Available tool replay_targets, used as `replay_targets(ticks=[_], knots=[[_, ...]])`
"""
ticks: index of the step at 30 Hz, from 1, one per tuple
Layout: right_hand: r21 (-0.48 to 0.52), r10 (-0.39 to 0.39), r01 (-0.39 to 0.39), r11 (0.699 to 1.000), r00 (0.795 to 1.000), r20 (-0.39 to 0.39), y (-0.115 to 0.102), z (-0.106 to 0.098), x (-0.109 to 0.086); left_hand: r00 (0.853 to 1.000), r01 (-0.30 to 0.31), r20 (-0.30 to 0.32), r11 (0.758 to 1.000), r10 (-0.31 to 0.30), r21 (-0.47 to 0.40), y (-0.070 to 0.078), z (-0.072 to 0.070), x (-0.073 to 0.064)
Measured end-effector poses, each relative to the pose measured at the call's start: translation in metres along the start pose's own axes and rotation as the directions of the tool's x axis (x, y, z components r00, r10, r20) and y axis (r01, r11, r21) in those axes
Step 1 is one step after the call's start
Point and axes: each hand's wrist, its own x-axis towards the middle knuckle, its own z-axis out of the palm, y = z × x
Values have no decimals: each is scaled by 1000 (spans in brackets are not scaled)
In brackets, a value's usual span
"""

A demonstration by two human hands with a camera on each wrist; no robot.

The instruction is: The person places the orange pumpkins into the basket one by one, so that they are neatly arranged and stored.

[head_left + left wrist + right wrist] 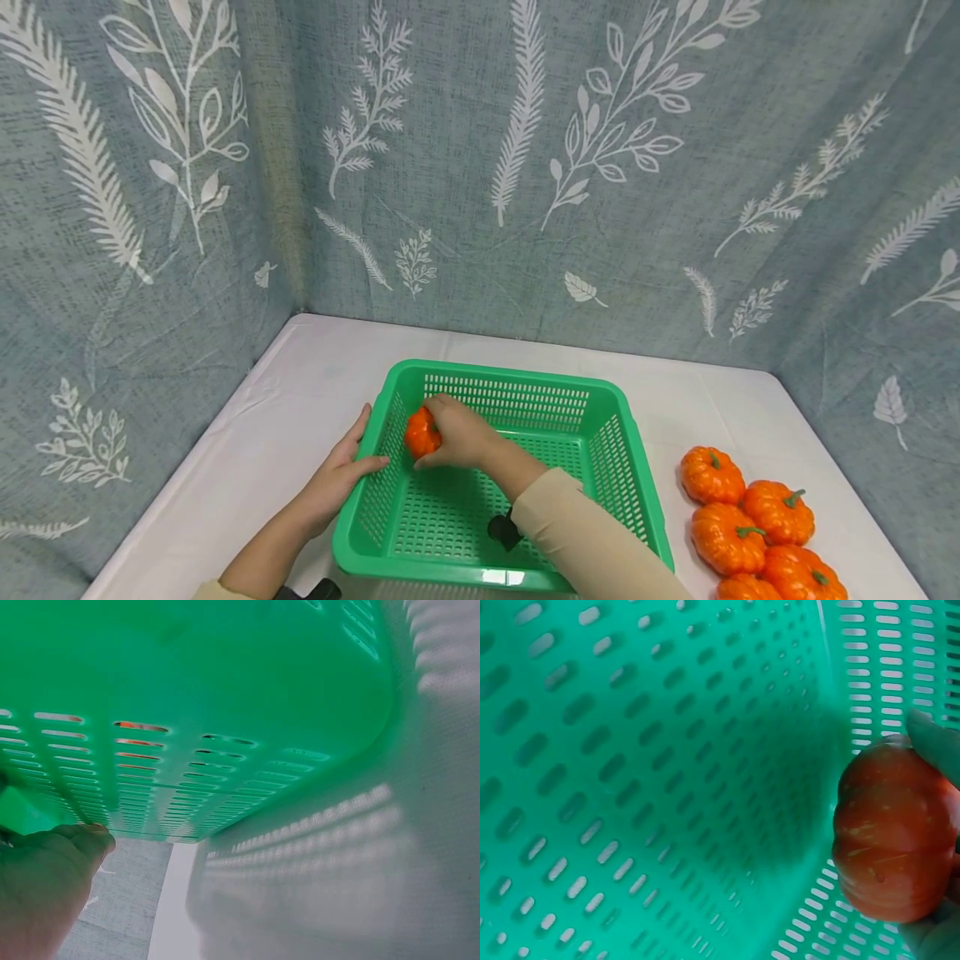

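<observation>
A green plastic basket (pixel 517 372) with slotted walls stands on the white-covered table. My right hand (pixel 467 435) reaches inside it and grips a small orange pumpkin (pixel 420 433) near the left wall. In the right wrist view, finger and thumb hold that pumpkin (pixel 892 832) from opposite sides, close to the slotted wall. My left hand (pixel 337 477) holds the basket's left rim, its thumb over the edge and the fingers outside. From the left wrist, the basket's outer wall (pixel 195 682) fills the upper part, with the left hand (pixel 49 889) at lower left.
Several more orange pumpkins (pixel 726 537) sit grouped on the table right of the basket. A blue-grey curtain (pixel 465 167) with white leaf prints hangs behind and at both sides. The white tablecloth (pixel 292 400) shows around the basket.
</observation>
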Motion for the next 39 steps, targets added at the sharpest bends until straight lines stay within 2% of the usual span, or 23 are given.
replay_targets(ticks=[15,25,35,39], knots=[[-18,-16,16,1000,999,32,4,8,2,1000,3,-7,1000,-3,-4,0,1,-2],[5,-33,32,999,997,64,10,12,2,1000,8,-11,1000,-9,-7,0,1,-1],[-49,-10,14,999,996,86,8,10,2,1000,18,-15,1000,-18,-8,1,1,-2],[-73,-38,43,996,997,71,6,7,0,1000,22,-13,1000,-22,-8,0,1,-1]])
